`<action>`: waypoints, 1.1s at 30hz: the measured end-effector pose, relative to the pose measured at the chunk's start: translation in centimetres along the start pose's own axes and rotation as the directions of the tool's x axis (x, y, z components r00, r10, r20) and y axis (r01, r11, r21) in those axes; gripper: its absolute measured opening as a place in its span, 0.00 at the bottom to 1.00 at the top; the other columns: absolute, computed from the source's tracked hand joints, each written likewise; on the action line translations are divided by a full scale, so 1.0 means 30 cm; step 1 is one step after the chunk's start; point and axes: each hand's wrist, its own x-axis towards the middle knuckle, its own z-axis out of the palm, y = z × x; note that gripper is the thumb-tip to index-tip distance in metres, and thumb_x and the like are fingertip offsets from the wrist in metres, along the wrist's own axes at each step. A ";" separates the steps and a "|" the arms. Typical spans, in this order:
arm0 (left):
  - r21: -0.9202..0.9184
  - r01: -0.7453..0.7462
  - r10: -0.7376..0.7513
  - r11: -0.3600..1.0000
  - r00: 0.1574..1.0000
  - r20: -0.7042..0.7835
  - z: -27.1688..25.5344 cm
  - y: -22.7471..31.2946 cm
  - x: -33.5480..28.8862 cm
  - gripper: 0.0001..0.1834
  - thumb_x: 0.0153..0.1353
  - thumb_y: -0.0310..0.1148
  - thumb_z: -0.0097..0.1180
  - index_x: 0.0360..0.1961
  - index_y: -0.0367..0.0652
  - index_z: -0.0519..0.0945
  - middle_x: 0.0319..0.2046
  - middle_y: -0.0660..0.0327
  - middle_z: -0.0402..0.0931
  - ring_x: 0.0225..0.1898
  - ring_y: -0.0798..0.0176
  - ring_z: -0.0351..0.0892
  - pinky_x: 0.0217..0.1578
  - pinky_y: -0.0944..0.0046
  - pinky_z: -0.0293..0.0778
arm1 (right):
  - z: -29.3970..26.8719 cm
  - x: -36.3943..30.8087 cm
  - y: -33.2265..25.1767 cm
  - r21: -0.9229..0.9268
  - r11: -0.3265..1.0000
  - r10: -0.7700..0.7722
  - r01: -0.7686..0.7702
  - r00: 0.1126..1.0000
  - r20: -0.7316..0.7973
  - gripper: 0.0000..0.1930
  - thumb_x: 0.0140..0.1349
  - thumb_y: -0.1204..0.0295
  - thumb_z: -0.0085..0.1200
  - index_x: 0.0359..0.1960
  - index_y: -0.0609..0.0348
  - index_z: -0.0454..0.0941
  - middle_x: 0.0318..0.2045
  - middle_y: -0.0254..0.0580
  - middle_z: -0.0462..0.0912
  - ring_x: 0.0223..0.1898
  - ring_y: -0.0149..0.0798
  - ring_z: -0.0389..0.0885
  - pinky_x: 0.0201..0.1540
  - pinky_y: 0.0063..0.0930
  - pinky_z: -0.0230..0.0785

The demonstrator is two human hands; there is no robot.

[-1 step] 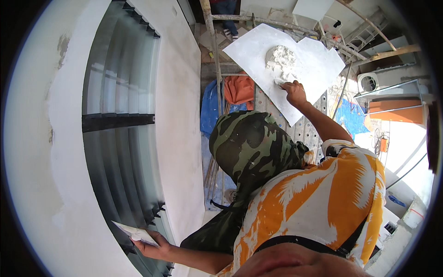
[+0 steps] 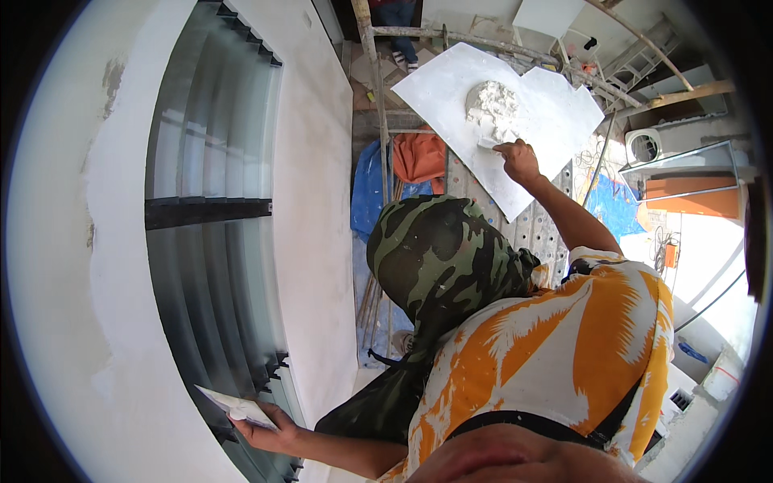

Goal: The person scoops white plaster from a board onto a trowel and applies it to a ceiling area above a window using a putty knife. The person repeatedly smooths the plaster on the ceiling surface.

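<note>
A person's right hand (image 2: 522, 163) pinches a small scraper (image 2: 489, 144) against a white board (image 2: 555, 113), its blade at the near edge of a heap of white paste (image 2: 493, 102) sitting on the board. Well apart from the board, to its lower left, the left hand (image 2: 270, 429) grips a flat plate (image 2: 229, 402) between thumb and fingers, though the fingers beneath are partly hidden. Clean work here likely calls for a low blade angle, short strokes at the heap's rim rather than its middle, and a light wrist so the board does not shift; the plate is best kept steady and near level, lest anything on it slide.

The count: two hands, one scraper, one plate, one board and one heap. Left of the board lies one bundled orange cloth (image 2: 419, 157); blue sheeting shows on both sides of it, at least two pieces, one at left (image 2: 367, 189) and one at right (image 2: 609, 201). Beyond the board's far left corner stands one other person (image 2: 403, 44), seen only in part.
</note>
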 end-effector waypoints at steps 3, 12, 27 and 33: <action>0.012 0.002 -0.002 1.000 1.000 -0.005 0.032 -0.018 -0.017 0.21 0.67 0.32 0.57 0.56 0.28 0.73 0.47 0.49 0.78 0.44 0.56 0.82 0.45 0.62 0.85 | 0.029 0.047 -0.014 -0.064 0.997 0.035 -0.048 0.981 -0.189 0.18 0.61 0.77 0.49 0.48 0.43 0.86 0.41 0.44 0.86 0.49 0.46 0.79 0.55 0.40 0.69; 0.059 -0.022 0.027 0.998 0.997 -0.077 0.107 -0.095 -0.040 0.20 0.69 0.34 0.57 0.55 0.28 0.74 0.46 0.50 0.79 0.42 0.57 0.83 0.43 0.64 0.86 | -0.004 0.076 0.083 0.025 0.999 -0.040 0.044 0.990 -0.137 0.19 0.58 0.79 0.48 0.47 0.47 0.86 0.46 0.38 0.87 0.45 0.48 0.81 0.52 0.42 0.74; 0.199 0.024 0.004 0.980 0.990 -0.139 0.111 -0.130 0.001 0.20 0.68 0.34 0.57 0.56 0.31 0.75 0.48 0.49 0.80 0.44 0.56 0.84 0.46 0.62 0.85 | 0.017 0.029 0.084 -0.006 0.980 -0.199 0.199 0.980 0.026 0.22 0.53 0.83 0.47 0.47 0.49 0.84 0.48 0.36 0.85 0.51 0.46 0.78 0.57 0.41 0.70; 0.099 0.010 -0.002 0.995 0.997 -0.071 0.071 -0.125 0.013 0.20 0.68 0.34 0.57 0.56 0.32 0.75 0.48 0.49 0.80 0.44 0.55 0.84 0.46 0.60 0.86 | 0.013 0.069 0.106 0.009 0.996 -0.090 0.094 0.975 -0.204 0.20 0.56 0.81 0.46 0.46 0.47 0.86 0.45 0.36 0.86 0.48 0.45 0.81 0.54 0.41 0.71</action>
